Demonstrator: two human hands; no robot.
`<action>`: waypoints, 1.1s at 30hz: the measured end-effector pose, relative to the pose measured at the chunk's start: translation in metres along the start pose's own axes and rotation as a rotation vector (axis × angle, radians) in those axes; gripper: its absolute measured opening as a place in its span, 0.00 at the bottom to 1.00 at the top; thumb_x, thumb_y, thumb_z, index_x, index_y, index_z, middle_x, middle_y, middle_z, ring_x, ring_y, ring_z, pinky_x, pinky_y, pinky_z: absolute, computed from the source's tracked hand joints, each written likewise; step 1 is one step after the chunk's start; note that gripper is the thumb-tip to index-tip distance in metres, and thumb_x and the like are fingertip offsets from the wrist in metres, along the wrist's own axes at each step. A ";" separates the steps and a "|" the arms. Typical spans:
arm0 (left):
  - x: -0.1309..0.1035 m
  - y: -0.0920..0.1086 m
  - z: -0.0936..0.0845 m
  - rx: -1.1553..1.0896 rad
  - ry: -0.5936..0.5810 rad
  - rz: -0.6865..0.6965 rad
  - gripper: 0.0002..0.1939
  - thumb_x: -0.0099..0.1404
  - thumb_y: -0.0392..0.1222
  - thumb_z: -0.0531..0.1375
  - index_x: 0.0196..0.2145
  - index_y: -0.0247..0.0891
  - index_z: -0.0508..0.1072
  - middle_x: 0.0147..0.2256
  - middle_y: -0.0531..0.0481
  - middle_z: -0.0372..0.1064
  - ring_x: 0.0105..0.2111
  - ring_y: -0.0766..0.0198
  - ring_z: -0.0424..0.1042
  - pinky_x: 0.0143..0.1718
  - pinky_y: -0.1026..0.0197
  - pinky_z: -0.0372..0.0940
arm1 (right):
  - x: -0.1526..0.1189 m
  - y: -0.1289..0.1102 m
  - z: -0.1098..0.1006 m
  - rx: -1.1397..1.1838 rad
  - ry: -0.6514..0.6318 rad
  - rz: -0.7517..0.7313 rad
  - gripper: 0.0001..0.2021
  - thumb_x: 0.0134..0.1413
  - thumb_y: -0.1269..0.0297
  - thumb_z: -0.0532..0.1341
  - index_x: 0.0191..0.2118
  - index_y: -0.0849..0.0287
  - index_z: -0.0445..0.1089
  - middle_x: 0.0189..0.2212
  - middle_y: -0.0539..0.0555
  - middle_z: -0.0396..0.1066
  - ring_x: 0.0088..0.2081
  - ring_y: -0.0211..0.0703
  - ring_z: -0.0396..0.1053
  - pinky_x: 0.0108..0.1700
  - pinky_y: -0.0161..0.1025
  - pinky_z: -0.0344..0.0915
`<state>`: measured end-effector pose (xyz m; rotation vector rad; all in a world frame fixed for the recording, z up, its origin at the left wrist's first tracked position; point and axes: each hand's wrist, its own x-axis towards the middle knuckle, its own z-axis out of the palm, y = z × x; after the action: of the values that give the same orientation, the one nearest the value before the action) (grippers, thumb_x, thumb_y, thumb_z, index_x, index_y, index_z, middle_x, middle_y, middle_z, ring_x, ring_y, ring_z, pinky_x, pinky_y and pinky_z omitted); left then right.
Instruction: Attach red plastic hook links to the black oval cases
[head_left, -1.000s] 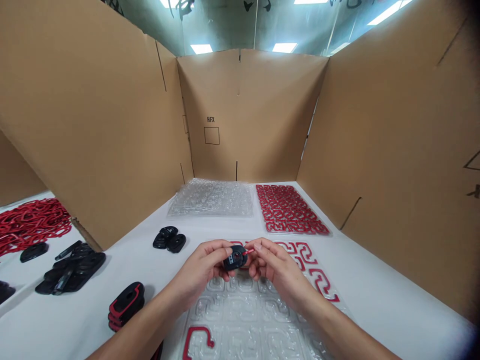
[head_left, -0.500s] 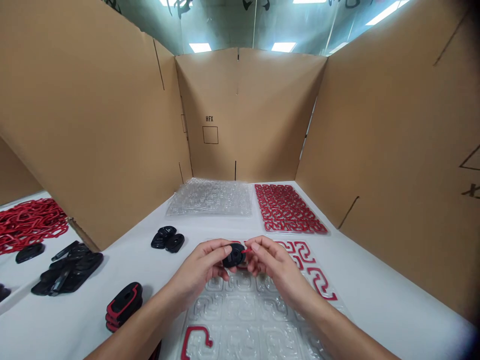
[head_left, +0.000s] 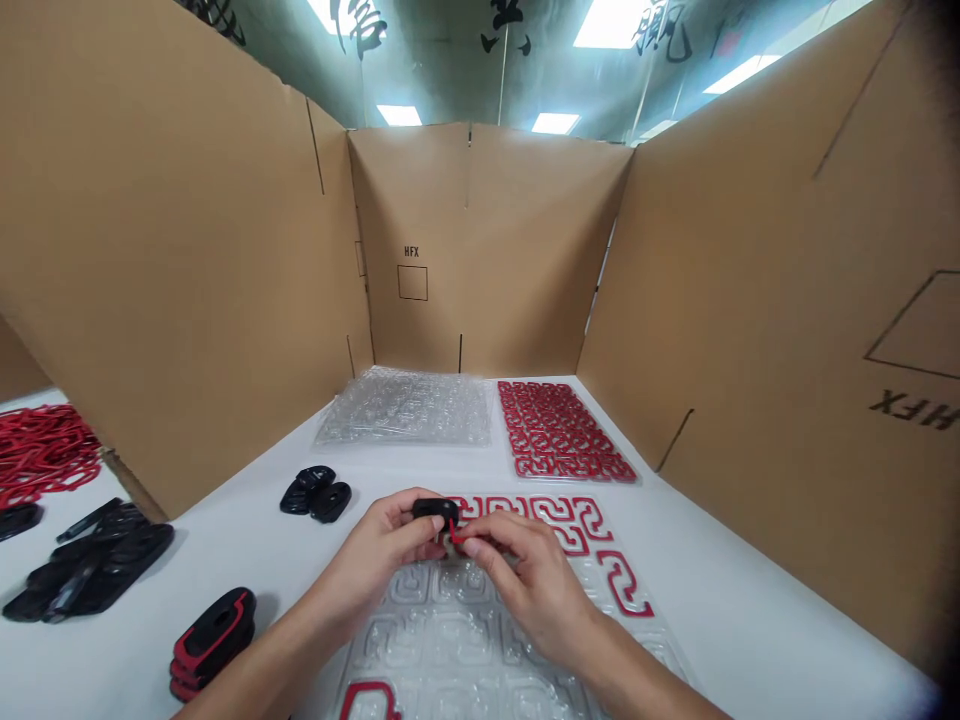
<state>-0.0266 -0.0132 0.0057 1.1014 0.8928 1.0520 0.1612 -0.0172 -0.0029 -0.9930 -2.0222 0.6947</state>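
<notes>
My left hand [head_left: 394, 532] pinches a small black oval plastic part [head_left: 435, 511], now seen nearly edge-on. Against it, the fingertips of my right hand [head_left: 517, 560] grip a thin red strip [head_left: 455, 535]. The strip touches the near side of the black part; how far it is seated I cannot tell. Both hands are above a clear moulded tray [head_left: 465, 640]. Several hooked red strips [head_left: 624, 583] lie in its far and right pockets, and another red strip [head_left: 367, 695] lies at its near left.
Stacked black parts with red strips [head_left: 214, 640] stand at the left. Loose black parts [head_left: 316, 493] lie behind them, with more black pieces [head_left: 97, 560] farther left. Clear trays [head_left: 409, 405] and a full red-strip tray [head_left: 562, 430] are at the back. Cardboard walls [head_left: 487, 250] enclose the table.
The black part has tipped from facing me to nearly edge-on. My right hand has turned, bringing the red strip to the part's near side. The whole view has shifted slightly.
</notes>
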 end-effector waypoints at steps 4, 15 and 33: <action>-0.002 0.000 0.001 0.081 -0.063 -0.020 0.14 0.52 0.45 0.68 0.37 0.38 0.77 0.31 0.50 0.72 0.26 0.67 0.65 0.29 0.64 0.61 | -0.002 -0.001 0.003 -0.050 0.002 -0.027 0.05 0.60 0.66 0.60 0.36 0.55 0.74 0.34 0.52 0.74 0.37 0.42 0.70 0.41 0.37 0.63; -0.001 -0.010 -0.003 0.031 -0.101 -0.043 0.13 0.57 0.47 0.66 0.35 0.36 0.75 0.32 0.47 0.73 0.27 0.67 0.64 0.24 0.67 0.59 | -0.002 0.000 0.005 0.085 0.104 0.145 0.11 0.62 0.64 0.56 0.48 0.56 0.70 0.39 0.54 0.75 0.39 0.43 0.72 0.42 0.37 0.66; -0.001 0.000 0.001 -0.038 -0.015 -0.065 0.12 0.52 0.46 0.69 0.28 0.34 0.76 0.26 0.49 0.72 0.25 0.66 0.65 0.25 0.67 0.59 | 0.002 -0.002 -0.002 -0.073 0.079 0.111 0.13 0.62 0.60 0.57 0.29 0.57 0.73 0.26 0.50 0.74 0.28 0.38 0.68 0.33 0.33 0.59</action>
<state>-0.0261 -0.0144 0.0062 1.0403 0.8877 1.0025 0.1610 -0.0166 -0.0001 -1.1647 -1.9471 0.6328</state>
